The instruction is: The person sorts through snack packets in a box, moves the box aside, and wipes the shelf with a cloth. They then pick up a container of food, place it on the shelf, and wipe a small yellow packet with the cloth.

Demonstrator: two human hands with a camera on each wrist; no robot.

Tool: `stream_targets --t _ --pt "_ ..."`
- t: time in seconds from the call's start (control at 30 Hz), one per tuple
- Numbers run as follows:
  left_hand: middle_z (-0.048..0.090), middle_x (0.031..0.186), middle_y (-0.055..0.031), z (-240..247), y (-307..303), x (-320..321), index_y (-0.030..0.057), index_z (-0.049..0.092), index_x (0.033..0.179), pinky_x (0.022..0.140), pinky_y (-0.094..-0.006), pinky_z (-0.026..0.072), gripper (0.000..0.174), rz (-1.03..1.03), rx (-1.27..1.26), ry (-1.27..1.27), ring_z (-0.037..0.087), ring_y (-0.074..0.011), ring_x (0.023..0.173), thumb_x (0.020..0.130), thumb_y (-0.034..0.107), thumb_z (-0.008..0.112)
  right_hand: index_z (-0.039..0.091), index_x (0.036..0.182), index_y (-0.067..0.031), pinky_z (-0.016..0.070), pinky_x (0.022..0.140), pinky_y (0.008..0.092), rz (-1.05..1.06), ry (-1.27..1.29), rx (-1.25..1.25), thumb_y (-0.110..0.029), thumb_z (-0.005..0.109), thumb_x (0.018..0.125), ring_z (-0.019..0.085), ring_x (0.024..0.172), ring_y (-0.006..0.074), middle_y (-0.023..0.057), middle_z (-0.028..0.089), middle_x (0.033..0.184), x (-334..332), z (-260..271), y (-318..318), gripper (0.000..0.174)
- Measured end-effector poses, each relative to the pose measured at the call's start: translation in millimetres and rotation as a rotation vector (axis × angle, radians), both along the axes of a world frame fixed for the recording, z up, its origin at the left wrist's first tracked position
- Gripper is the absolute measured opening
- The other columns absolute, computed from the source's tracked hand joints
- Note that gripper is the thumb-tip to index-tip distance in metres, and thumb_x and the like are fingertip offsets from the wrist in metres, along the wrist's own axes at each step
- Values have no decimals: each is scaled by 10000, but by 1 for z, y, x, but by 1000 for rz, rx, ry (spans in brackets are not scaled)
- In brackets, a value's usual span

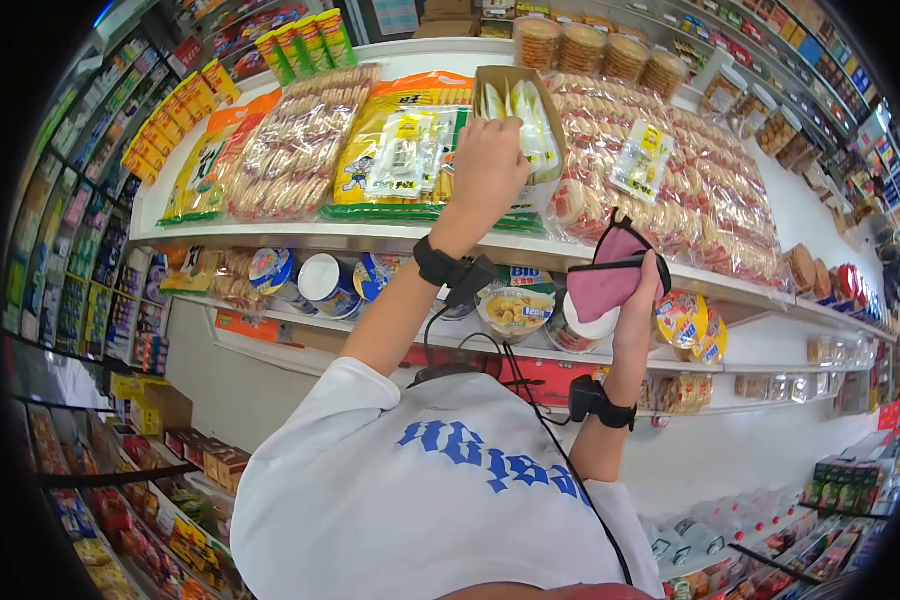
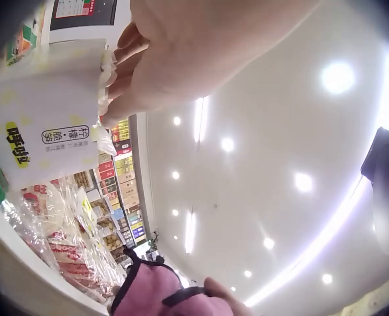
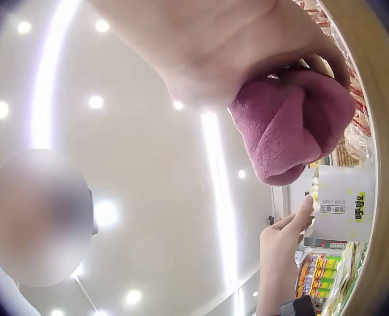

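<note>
The left hand (image 1: 490, 168) reaches over the front of an open box (image 1: 548, 190), its fingers bent against pale packets (image 1: 532, 112) standing inside. In the left wrist view, the fingers of the left hand (image 2: 175, 56) curl at the packets' edge above the white box (image 2: 46, 125), their tips partly hidden. A folded pink cloth case with black edging (image 1: 605, 270) is gripped by the right hand (image 1: 642, 300), just in front of the shelf. From the right wrist, the pink cloth (image 3: 293, 125) shows below the curled fingers of the right hand (image 3: 234, 49).
Bagged round crackers (image 1: 305, 140) and yellow bags (image 1: 395, 110) flank the box. A loose packet (image 1: 642, 160) lies on the bags at right. Jars of round biscuits (image 1: 582, 48) stand behind; tub-shaped containers (image 1: 515, 308) fill the shelf below. Black cables (image 1: 530, 390) hang across the person's shirt.
</note>
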State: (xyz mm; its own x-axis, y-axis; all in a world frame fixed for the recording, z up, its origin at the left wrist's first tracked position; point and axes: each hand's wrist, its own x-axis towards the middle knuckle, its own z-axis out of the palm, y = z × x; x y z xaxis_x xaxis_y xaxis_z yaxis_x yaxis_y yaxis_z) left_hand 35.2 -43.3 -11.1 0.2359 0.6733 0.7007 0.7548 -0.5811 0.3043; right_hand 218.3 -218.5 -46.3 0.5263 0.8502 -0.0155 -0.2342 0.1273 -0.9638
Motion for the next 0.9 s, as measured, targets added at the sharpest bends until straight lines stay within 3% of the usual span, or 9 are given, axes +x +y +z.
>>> stream_targets --t 0.17,0.2,0.33,0.43,0.47,0.57,0.6,0.7,0.9 --pt "620 869 -129 9 1 -10 18 714 1015 741 -393 505 200 -139 -87 -196 628 -292 850 834 29 631 641 1203 -52 472 883 274 154 47 -22 -355 554 1043 598 1033 98 12 639 1153 7 -14 7 353" --pt "602 884 -125 16 -2 -13 23 717 1023 707 -367 511 202 -166 -138 -268 632 -274 828 847 13 617 636 1194 -15 424 925 268 131 -60 -48 -467 547 1037 545 1006 109 15 622 1123 0 -12 8 487" --pt "493 965 -74 54 -43 -27 18 708 1131 649 -234 507 244 -366 -224 -660 574 -127 815 941 -27 561 605 1243 -18 461 924 281 203 150 54 -485 516 1049 584 1041 107 34 632 1138 -12 3 7 513" --pt "470 1014 -22 53 -77 -33 24 673 1244 777 -189 447 301 -483 -363 -572 548 -82 931 1001 -34 505 573 1277 -11 483 962 306 220 411 174 -467 485 1064 607 1095 118 49 640 1190 -26 13 14 511" --pt "469 1035 -12 46 -87 -30 21 530 1419 811 -188 424 424 -665 -540 -715 515 -67 965 1000 -41 518 556 1298 -5 504 967 329 327 519 206 -421 497 1068 622 1111 131 65 641 1239 -31 21 12 479" --pt "490 1086 -13 24 -105 -23 19 374 1523 863 -206 427 554 -824 -757 -888 510 -75 1010 993 -61 516 570 1293 -6 514 936 325 364 433 202 -307 578 1048 630 1090 135 71 648 1236 -53 22 13 389" --pt "503 1100 -21 19 -105 -24 4 286 1554 982 -259 436 635 -787 -728 -835 542 -126 1140 976 -78 534 590 1277 0 512 911 306 358 375 151 -155 658 997 633 1057 123 66 664 1195 -56 23 8 327" --pt "512 1201 -47 8 -103 -29 -21 287 1536 1047 -312 445 647 -859 -546 -899 514 -161 1274 960 -52 580 598 1265 12 501 891 273 321 169 224 -62 676 966 622 1030 92 59 673 1165 -54 16 8 318" --pt "446 1523 -196 20 -107 -34 -44 325 1513 1098 -389 441 596 -997 -1076 -1276 520 -265 1337 995 85 592 682 1019 31 480 683 198 417 -218 77 -147 797 891 598 746 45 6 689 862 -68 20 -11 248"
